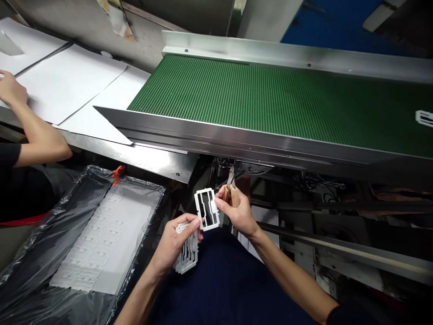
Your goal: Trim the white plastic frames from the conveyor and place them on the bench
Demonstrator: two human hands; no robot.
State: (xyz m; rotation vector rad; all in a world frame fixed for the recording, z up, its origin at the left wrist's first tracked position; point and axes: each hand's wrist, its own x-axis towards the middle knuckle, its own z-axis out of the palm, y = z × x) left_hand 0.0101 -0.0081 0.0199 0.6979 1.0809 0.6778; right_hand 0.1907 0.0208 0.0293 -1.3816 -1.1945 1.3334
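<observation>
My left hand (177,241) is closed round a stack of white slotted plastic frames (187,257), held tilted above my lap. One more white plastic frame (207,210) is up between both hands, its lower left edge at my left fingertips. My right thumb touches that frame's right edge. In the same right hand (238,212) I grip a pair of nippers (234,195) with tan handles, its metal jaws pointing up and away from me. Whether the nippers' jaws are fully together is too small to tell.
A green ribbed conveyor belt (230,95) with metal side rails runs across in front; another white part (424,118) lies at its right end. White sheets (77,81) cover the bench at left, near a co-worker's arm (40,135). A plastic-lined bin (135,271) holds rows of flat white parts.
</observation>
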